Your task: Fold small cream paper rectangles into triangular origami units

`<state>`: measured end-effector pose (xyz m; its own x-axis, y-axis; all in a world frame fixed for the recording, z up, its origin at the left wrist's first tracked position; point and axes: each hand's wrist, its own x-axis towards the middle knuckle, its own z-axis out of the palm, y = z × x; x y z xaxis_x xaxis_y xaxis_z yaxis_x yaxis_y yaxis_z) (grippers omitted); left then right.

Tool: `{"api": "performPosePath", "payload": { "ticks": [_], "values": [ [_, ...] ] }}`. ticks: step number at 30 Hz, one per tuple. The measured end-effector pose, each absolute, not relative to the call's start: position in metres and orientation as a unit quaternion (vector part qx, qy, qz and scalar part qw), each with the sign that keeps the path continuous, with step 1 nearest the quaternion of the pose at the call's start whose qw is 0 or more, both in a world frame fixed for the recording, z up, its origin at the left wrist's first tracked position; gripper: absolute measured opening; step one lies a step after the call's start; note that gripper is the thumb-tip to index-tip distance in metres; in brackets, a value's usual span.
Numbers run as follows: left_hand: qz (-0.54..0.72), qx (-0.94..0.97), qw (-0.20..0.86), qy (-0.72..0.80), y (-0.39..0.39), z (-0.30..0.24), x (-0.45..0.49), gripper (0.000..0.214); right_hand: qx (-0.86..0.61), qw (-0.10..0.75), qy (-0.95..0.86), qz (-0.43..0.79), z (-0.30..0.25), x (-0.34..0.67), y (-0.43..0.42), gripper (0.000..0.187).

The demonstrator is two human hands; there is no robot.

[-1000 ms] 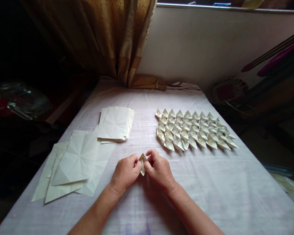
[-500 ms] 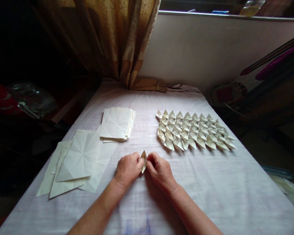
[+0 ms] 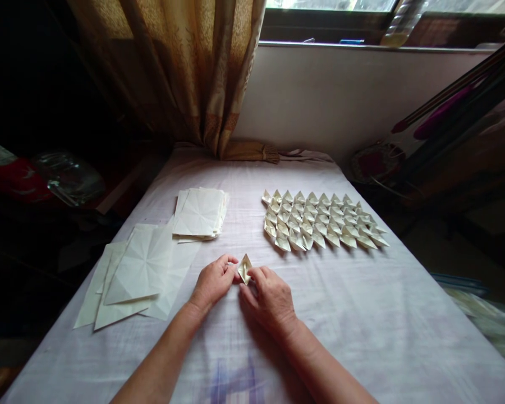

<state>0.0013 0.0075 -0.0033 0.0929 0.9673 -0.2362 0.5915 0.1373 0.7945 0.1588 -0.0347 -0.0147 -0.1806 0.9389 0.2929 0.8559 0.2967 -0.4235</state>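
A small folded paper boat (image 3: 244, 270) with pointed ends is between my two hands, low over the cloth-covered table. My right hand (image 3: 270, 294) pinches its right side, fingertips on the edge and thumb below. On the other side, my left hand (image 3: 214, 281) has its thumb and fingers slightly apart, right beside the boat's left edge. Whether those fingertips touch the paper is hard to tell. Rows of similar paper boats (image 3: 320, 220) stand close together at the right. Creased paper squares lie at the left, in a neat stack (image 3: 197, 212) and a looser spread pile (image 3: 138, 266).
A pale sheet (image 3: 353, 336) covers the table. Gold curtains (image 3: 185, 73) hang at the back left, their hem resting on the far edge. Behind stands a white wall (image 3: 320, 95) below a window ledge with a bottle (image 3: 399, 25). Dark clutter flanks both sides.
The left hand's fingers have loosened from the boat and spread a little. My right hand has shifted slightly left, and the boat's opening shows more. The view has tilted up, showing more window.
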Motion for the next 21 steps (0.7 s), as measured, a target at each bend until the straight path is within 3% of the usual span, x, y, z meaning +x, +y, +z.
{"api": "performPosePath", "payload": {
  "ticks": [5, 11, 15, 21],
  "values": [
    [0.257, 0.612, 0.404, 0.63, 0.008, -0.012, 0.0, 0.029, -0.588, 0.27, -0.761, 0.042, -0.018, 0.167, -0.032, 0.012],
    [0.287, 0.62, 0.374, 0.627, 0.004, -0.018, -0.001, 0.031, -0.553, 0.37, -0.746, 0.028, -0.012, 0.201, -0.037, 0.015],
    [0.295, 0.627, 0.353, 0.628, 0.002, -0.019, -0.002, 0.034, -0.579, 0.421, -0.695, -0.058, -0.007, 0.247, -0.037, 0.014],
    [0.292, 0.64, 0.318, 0.636, 0.0, -0.019, -0.002, 0.035, -0.678, 0.39, -0.594, -0.19, -0.007, 0.338, -0.038, 0.019]
  ]
}}
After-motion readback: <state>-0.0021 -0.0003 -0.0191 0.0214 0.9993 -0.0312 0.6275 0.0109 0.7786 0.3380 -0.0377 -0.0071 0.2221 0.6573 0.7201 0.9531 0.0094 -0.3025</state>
